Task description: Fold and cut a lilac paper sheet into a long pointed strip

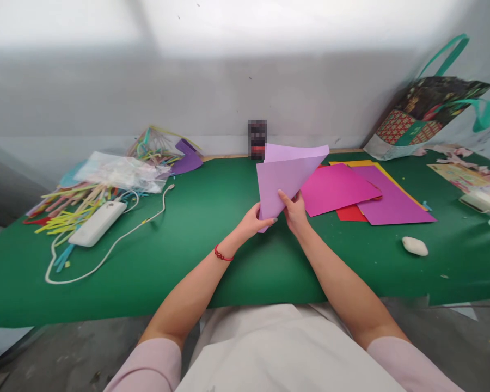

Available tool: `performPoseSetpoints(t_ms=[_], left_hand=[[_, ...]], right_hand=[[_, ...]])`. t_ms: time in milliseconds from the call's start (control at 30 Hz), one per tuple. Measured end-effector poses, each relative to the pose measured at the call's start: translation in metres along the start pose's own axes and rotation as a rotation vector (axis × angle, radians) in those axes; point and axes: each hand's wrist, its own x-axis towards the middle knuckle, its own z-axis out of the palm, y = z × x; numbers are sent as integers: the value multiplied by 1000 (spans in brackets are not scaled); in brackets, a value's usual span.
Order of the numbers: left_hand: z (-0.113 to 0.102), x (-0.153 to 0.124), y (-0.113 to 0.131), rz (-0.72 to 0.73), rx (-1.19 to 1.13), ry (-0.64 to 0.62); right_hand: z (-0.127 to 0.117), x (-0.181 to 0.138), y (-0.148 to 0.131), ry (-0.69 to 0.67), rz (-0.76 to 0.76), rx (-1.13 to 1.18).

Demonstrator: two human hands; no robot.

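A light purple sheet of paper (288, 177), bent over on itself so that two layers show, is held up above the green table. My left hand (253, 220) pinches its lower left corner, thumb across the front. Close beside it, my right hand (294, 209) grips the lower right edge, with its thumb on the front face and the other fingers behind. The paper hides part of the fingers of both hands. Just right of my right hand lie a magenta sheet (338, 188), a darker purple sheet (392, 196) and parts of red and yellow sheets.
Paper strips (77, 201), a clear plastic bag (118, 171) and a white power bank (98, 223) with its cable lie on the left of the green table (179, 261). A patterned bag (424, 120) leans at back right. A small white case (415, 246) lies front right.
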Motion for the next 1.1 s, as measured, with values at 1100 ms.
performPoseSetpoints(t_ms=[1100], left_hand=[[5,-7,3,-175,-106,-217]], right_hand=[[-2,2,-1,116,29,66]])
